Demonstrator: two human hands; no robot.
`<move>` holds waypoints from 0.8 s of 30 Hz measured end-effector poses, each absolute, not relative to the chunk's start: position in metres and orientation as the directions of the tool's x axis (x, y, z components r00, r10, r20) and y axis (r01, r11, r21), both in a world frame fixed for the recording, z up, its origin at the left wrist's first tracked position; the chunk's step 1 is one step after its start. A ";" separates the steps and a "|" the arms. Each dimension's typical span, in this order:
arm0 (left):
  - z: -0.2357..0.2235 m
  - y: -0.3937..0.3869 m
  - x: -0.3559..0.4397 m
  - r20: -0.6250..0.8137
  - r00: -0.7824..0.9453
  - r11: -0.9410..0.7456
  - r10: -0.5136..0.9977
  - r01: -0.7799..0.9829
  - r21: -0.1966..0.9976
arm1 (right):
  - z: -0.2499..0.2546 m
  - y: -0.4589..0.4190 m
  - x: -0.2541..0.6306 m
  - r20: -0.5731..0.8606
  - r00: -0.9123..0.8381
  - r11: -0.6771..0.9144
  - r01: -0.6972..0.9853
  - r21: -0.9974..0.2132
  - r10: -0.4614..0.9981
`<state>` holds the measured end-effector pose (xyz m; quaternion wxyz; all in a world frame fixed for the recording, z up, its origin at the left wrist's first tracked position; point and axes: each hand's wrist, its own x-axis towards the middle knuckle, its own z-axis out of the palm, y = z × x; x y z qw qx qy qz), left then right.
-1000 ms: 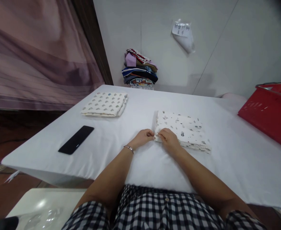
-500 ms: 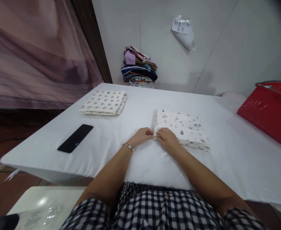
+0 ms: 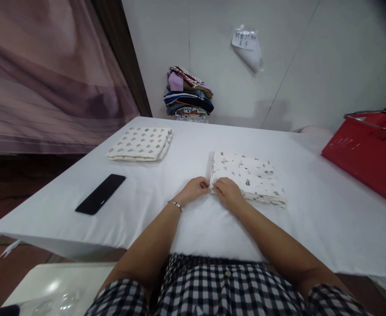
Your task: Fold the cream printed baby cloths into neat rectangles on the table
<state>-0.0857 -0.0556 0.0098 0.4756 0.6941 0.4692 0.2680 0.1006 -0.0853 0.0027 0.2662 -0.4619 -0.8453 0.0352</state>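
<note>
A folded white cloth with small grey and brown prints lies on the white-covered table, its layered edge facing me. At its near left corner, my left hand has its fingers closed against the edge, a bracelet on the wrist. Just beside it, my right hand pinches the same corner from above, fingertips on the fabric. The two hands almost meet there, and the exact bit of cloth between the left fingertips is small and partly hidden.
Another folded cloth with a grey pattern lies at the back left. A black phone-like slab is nearer on the left. At the right edge sits a red basket. Behind the table rises a stack of folded clothes. A pale stool stands lower left.
The view has shifted slightly. Both hands stay at the cloth's near left corner, with the fingers only slightly changed and a little more gap between the hands. The cloth keeps its folded shape.
</note>
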 end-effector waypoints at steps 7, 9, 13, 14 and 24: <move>0.008 -0.054 -0.080 -0.080 0.354 -0.074 0.932 0.400 0.913 | -0.001 -0.087 0.094 0.430 -0.439 0.567 0.791 -0.231 0.789; 0.004 -0.054 -0.075 -0.036 0.261 -0.088 0.965 0.448 0.890 | -0.003 -0.089 0.093 0.435 -0.436 0.566 0.792 -0.230 0.788; -0.003 -0.053 -0.070 -0.005 0.213 -0.096 0.977 0.464 0.881 | 0.004 -0.093 0.094 0.399 -0.467 0.585 0.769 -0.258 0.789; -0.003 -0.053 -0.070 -0.011 0.214 -0.091 0.977 0.459 0.884 | 0.009 -0.095 0.097 0.397 -0.475 0.596 0.754 -0.276 0.785; 0.002 -0.052 -0.070 -0.054 0.211 -0.061 0.976 0.503 0.862 | 0.004 -0.128 0.196 0.297 -0.287 0.347 0.922 -0.173 0.911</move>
